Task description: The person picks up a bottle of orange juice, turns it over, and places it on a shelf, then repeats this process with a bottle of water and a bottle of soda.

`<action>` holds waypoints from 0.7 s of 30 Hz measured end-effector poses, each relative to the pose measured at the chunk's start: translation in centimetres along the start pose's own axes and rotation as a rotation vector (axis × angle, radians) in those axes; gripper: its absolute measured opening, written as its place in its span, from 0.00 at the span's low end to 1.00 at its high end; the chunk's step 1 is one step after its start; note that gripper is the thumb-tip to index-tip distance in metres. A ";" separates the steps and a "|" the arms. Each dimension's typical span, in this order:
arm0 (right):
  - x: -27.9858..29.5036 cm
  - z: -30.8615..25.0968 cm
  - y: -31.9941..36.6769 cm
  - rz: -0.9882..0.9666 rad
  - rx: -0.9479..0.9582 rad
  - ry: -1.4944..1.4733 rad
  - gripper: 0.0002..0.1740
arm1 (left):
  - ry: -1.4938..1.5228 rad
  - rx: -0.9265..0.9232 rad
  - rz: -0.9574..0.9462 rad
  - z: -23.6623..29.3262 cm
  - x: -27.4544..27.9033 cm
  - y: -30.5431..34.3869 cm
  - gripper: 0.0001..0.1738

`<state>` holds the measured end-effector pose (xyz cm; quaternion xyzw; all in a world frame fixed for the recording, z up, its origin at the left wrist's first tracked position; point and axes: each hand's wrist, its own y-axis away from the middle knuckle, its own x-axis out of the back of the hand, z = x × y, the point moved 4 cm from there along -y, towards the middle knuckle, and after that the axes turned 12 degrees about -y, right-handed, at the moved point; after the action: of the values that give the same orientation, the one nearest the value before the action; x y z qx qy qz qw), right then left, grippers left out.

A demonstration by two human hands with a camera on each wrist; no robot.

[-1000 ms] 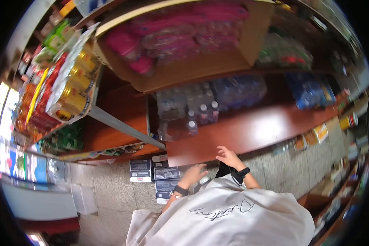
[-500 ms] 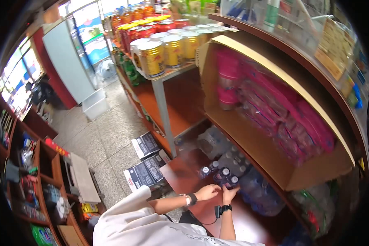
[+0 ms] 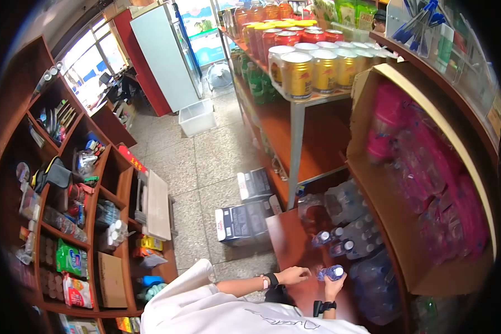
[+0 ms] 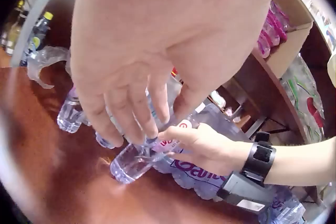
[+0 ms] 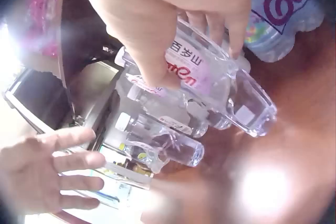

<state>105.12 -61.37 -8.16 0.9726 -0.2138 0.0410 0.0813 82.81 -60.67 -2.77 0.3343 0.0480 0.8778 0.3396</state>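
My right hand [image 3: 333, 286] grips a clear water bottle [image 5: 253, 103] with a white and pink label, fingers and thumb wrapped round its labelled middle. In the head view, the white cap faces up toward the camera. My left hand [image 3: 293, 275] is just left of the bottle, empty, its fingers spread in the right wrist view. From the left wrist, that hand's loosely bent fingers overlap the bottle's upper part. Other loose water bottles [image 5: 165, 139] stand on the reddish-brown shelf [image 3: 295, 236] beyond the hands.
Shrink-wrapped water bottles [image 3: 367, 236] sit behind the loose ones. Above them, a cardboard box [image 3: 367, 192] holds pink-wrapped goods. A metal post [image 3: 296, 150] supports the shelf of drink cans [image 3: 296, 75]. Dark cartons [image 3: 245, 222] lie on the floor; a wooden cubby shelf [image 3: 108, 195] stands left.
The head view has swung round. Both hands went from empty over the shelf to the bottles; now my right hand holds one apart from the others and my left hand has drawn away.
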 end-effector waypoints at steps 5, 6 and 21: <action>-4.1 -3.5 4.6 -0.280 0.013 0.215 0.40 | 0.025 0.110 0.111 -2.5 0.5 6.9 0.21; -5.8 -5.2 6.0 -0.352 0.021 0.283 0.40 | 0.016 0.080 0.191 -4.3 -0.3 8.0 0.22; -25.8 -25.3 33.5 -1.015 0.355 0.023 0.38 | -0.045 0.334 0.982 -2.8 8.1 39.7 0.39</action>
<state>66.51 -76.36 18.43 0.9520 0.2942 0.0428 -0.0725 54.28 -85.49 11.95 0.3859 0.0179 0.9067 -0.1693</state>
